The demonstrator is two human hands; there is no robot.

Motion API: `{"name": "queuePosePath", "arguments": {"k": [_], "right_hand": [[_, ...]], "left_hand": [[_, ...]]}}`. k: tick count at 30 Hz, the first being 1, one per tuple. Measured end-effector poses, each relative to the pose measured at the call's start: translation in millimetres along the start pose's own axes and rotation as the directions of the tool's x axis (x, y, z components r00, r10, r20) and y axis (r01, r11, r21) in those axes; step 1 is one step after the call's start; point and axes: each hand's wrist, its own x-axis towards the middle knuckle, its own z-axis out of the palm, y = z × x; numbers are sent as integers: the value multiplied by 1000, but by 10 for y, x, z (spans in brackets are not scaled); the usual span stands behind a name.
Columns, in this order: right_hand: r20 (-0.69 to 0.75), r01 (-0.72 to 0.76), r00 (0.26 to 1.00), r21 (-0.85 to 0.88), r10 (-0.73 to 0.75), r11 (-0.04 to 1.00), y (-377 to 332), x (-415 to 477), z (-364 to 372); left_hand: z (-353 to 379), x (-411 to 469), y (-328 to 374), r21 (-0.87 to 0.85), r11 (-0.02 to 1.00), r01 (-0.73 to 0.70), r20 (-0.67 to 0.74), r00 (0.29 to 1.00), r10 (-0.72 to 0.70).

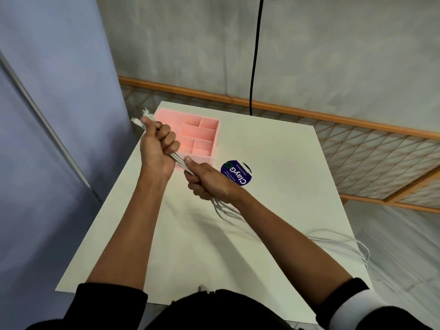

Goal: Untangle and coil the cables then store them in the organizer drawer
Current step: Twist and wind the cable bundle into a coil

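Head view. Left hand (158, 148) and right hand (209, 182) are close together above the white table (262, 144), each fist wrapped round one bundle of white cables (179, 161). Connector ends stick out above the left fist. Slack strands, blurred, run beneath the right forearm and spill over the table's right edge. The pink organizer (197, 131), open-topped with several compartments, sits at the table's far-left corner, just beyond the left hand. Broad white tabletop stretches from the hands to the far and right edges. A round dark-blue label (235, 173), near the organizer and beside the right hand, reads "ClayGo" upside down; its smaller print is illegible. A black cord (256, 55) hangs beyond the far edge, before a wooden lattice screen (357, 151).
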Motion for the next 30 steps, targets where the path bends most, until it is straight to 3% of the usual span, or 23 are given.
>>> {"name": "queuePosePath", "arguments": {"k": [2,4,6,7,9,11,16,20,22,25,26,30], "right_hand": [[170,-97,983,191,65,977,-34,-40,-80],[238,-130,969,253,69,959,-47,-56,-150],[176,-62,984,155,34,986,-23,-96,-182],[105,2,994,17,-3,1000,16,-127,-182],[-64,105,989,-311,-131,945,156,-183,-163],[-149,131,963,-463,-223,876,309,-215,-145],[-195,85,964,-407,-178,909,543,-250,-282],[-115,-11,993,-189,-11,982,523,-323,-402],[-104,-3,994,-293,-29,956,527,-353,-440],[-180,-9,972,-677,-153,736,834,-448,-498],[-225,-34,958,-699,-175,714,954,-489,-515],[-336,-33,929,-498,-157,867,1102,-541,-565]], "left_hand": [[48,-4,-26,-103,993,56,62,997,-50],[69,10,-46,-144,986,79,95,993,-66],[58,46,-35,-156,985,76,81,995,-64],[45,70,-2,-159,986,56,52,997,-48],[25,121,106,-136,991,-7,-16,1000,5],[17,149,184,-107,993,-41,-44,998,36],[55,193,248,-91,994,-56,-28,998,54],[66,180,141,-94,995,-34,-7,999,34],[60,211,169,-115,993,-40,-16,999,38],[55,326,397,-163,981,-103,-38,994,98],[60,349,459,-164,980,-116,-42,993,110],[70,343,430,-129,985,-114,-52,993,108]]}}
